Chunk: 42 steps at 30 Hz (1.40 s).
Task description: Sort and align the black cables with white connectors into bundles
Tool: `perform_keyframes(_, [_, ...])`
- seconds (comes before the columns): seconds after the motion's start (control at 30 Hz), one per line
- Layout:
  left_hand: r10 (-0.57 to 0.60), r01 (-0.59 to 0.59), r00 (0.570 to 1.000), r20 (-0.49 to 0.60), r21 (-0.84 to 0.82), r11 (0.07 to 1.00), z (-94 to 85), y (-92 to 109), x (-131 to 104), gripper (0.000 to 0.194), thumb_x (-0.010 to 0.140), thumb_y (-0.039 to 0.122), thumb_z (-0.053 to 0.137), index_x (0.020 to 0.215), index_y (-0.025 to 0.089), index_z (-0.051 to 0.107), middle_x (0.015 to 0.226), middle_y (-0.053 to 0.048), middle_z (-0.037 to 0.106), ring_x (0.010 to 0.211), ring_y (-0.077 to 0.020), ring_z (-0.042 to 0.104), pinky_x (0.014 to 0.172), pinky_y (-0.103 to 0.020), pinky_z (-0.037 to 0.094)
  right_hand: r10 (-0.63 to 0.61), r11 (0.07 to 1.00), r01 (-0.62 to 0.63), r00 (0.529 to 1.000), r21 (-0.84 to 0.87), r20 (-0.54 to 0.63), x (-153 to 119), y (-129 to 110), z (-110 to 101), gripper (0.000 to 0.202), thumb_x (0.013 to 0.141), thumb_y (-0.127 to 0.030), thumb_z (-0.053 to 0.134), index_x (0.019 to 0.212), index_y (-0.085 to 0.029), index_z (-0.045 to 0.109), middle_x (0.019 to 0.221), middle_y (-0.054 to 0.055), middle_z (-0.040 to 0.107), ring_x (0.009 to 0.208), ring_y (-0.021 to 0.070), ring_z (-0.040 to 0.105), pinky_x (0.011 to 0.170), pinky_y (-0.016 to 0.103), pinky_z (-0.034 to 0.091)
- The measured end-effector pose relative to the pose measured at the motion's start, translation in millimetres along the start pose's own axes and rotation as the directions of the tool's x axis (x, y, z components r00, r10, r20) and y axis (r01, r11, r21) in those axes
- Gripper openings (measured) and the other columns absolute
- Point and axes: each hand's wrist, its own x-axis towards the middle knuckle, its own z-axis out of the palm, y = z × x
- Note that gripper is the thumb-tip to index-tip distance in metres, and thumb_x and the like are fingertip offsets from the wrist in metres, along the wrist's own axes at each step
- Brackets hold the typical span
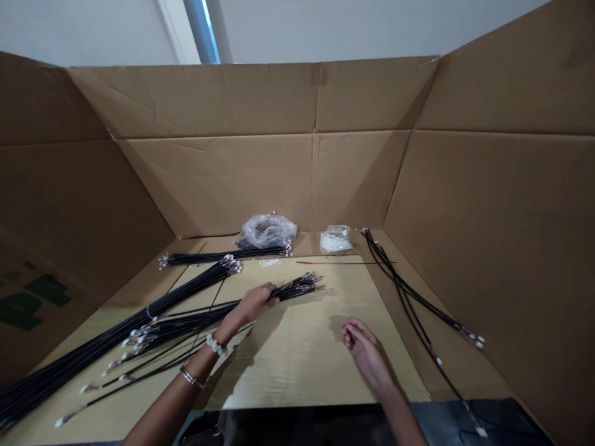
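Observation:
My left hand (pixel 253 303) rests on a bundle of thin black cables (pixel 297 287) whose bare wire ends fan out toward the middle of the table; the fingers lie over the bundle and seem to grip it. A white scrunchie and a metal bangle sit on that wrist. My right hand (pixel 365 348) hovers just above the tan work mat (pixel 307 347), fingers loosely curled with the tips pinched together; whether something tiny is between them cannot be made out.
Long black cable bundles (pixel 195 286) with white connectors lie at the left. More cables (pixel 413 303) run along the right. A crumpled clear bag (pixel 267 230) and a small bag of white parts (pixel 335 240) sit at the back. Tall cardboard walls (pixel 488 235) enclose the table.

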Motion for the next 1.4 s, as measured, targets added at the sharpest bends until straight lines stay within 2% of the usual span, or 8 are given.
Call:
perform_keyframes(0.17, [0.007,-0.007,1.0,0.025,-0.006,1.0,-1.0,2,0,0.028,0.093,0.032,0.048,0.114,0.019,0.061,0.116,-0.012,0.071,0.107,-0.0267,0.066,0.088,-0.031,0.046,-0.001,1.0,0.001,1.0,-0.001,0.002,-1,-1,1,0.036,0.044,-0.039,0.095,0.067,-0.019,0.075,0.064,0.001,0.065,0.059,0.0127,0.052,0.055,0.025,0.041])
perform_keyframes(0.4, [-0.006,0.006,0.999,0.033,0.017,1.0,6.9,7,4,0.029,0.09,0.026,0.05,0.114,0.015,0.062,0.12,-0.016,0.069,0.114,-0.0299,0.063,0.091,-0.034,0.046,-0.004,1.0,0.004,1.0,-0.001,0.007,0,0,1,0.036,0.045,-0.039,0.095,0.068,-0.02,0.074,0.064,0.002,0.065,0.06,0.0132,0.052,0.056,0.026,0.042])
perform_keyframes(0.57, [-0.021,0.02,0.999,0.037,0.031,0.999,10.2,7,7,0.024,0.088,0.024,0.052,0.107,0.017,0.065,0.117,-0.014,0.07,0.111,-0.0287,0.064,0.089,-0.033,0.046,-0.009,1.0,0.009,1.0,0.002,0.004,1,0,0,0.035,0.045,-0.038,0.095,0.068,-0.019,0.074,0.064,0.002,0.066,0.058,0.013,0.052,0.055,0.026,0.041])
perform_keyframes(0.8, [0.006,-0.006,1.0,0.021,0.009,1.0,-8.8,-1,8,0.028,0.093,0.032,0.047,0.111,0.016,0.062,0.11,-0.012,0.073,0.098,-0.0258,0.068,0.083,-0.03,0.047,0.013,1.0,-0.013,1.0,0.0,0.021,0,-2,1,0.037,0.044,-0.038,0.095,0.067,-0.018,0.074,0.063,0.002,0.065,0.058,0.0121,0.052,0.056,0.025,0.04])
perform_keyframes(0.93, [-0.008,0.008,1.0,0.004,0.017,1.0,-15.2,-3,12,0.037,0.089,0.036,0.056,0.118,0.015,0.06,0.117,-0.016,0.071,0.105,-0.0282,0.067,0.086,-0.031,0.046,0.009,1.0,-0.009,1.0,0.003,0.022,0,-2,1,0.037,0.044,-0.039,0.096,0.068,-0.019,0.075,0.064,0.001,0.066,0.06,0.0116,0.052,0.057,0.023,0.041])
perform_keyframes(1.17, [-0.073,0.071,0.997,0.026,0.068,0.995,-0.6,5,19,0.028,0.09,0.027,0.05,0.107,0.013,0.068,0.111,-0.019,0.072,0.103,-0.0319,0.068,0.084,-0.036,0.048,0.011,1.0,-0.011,1.0,0.001,0.026,0,-1,0,0.039,0.042,-0.04,0.096,0.066,-0.018,0.075,0.063,0.002,0.065,0.059,0.0117,0.051,0.056,0.024,0.04])
perform_keyframes(1.4, [-0.05,0.048,0.998,0.031,0.075,0.996,5.2,1,21,0.026,0.087,0.028,0.054,0.102,0.013,0.069,0.109,-0.019,0.073,0.101,-0.0309,0.068,0.084,-0.035,0.048,0.013,1.0,-0.013,0.999,0.001,0.032,0,-1,0,0.038,0.042,-0.041,0.095,0.065,-0.02,0.074,0.063,0.001,0.065,0.058,0.012,0.051,0.056,0.025,0.04])
